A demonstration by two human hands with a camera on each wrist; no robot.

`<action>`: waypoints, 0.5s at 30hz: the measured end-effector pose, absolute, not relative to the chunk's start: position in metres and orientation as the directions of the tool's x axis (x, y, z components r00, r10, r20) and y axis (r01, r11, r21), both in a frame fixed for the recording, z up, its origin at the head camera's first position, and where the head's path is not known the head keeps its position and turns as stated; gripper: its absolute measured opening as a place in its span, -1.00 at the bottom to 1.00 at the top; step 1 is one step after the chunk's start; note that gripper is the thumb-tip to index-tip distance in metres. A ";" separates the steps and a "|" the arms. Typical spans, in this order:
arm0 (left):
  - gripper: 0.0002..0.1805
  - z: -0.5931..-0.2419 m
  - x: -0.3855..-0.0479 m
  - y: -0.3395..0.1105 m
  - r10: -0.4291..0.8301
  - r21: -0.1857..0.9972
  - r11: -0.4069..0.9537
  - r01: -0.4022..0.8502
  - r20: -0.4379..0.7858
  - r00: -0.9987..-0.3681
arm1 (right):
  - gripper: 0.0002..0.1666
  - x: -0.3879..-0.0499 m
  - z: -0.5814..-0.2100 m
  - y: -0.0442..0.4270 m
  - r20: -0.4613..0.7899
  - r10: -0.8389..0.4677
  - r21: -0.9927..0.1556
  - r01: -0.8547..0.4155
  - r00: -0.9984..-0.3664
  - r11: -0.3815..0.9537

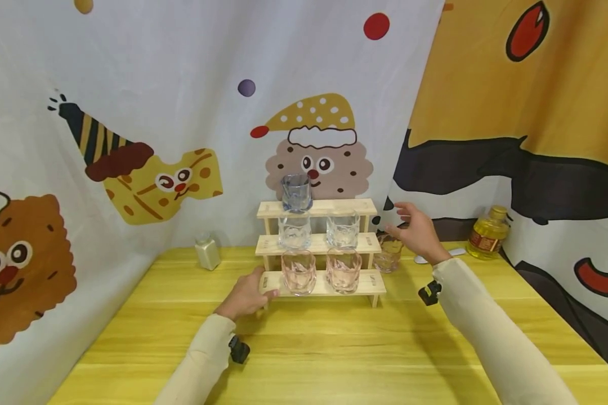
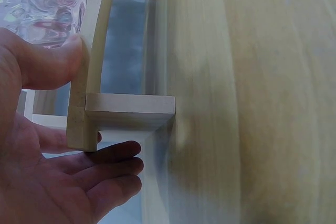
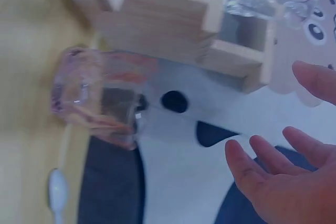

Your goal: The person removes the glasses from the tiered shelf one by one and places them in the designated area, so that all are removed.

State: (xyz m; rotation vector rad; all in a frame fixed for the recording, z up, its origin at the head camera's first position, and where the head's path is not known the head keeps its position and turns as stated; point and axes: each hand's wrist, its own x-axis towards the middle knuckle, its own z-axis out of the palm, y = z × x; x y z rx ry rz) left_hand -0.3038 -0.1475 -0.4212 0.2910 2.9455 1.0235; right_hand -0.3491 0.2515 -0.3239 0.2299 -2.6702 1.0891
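In the head view, the left hand is pinching the lower left end of the rack, where five glasses are standing; the right hand is hovering, empty, fingers parted, near a lone pink glass standing on the table right of the rack. In the left wrist view, the thumb is pressing the shelf; a tug could topple glasses. In the right wrist view, the fingertips are touching nothing; a careless dip could knock the pink glass over.
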 end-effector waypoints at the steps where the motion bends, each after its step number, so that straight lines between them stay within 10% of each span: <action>1: -0.25 -0.421 -0.304 -0.148 0.181 0.613 0.770 0.175 0.053 -0.982 | -0.15 -0.348 -0.320 0.249 0.301 -0.062 -0.664 -0.256 -0.952 0.703; 15: -0.25 -0.422 -0.305 -0.148 0.174 0.616 0.771 0.162 0.042 -0.984 | -0.31 -0.354 -0.281 0.212 0.437 -0.180 -0.584 -0.430 -0.881 0.688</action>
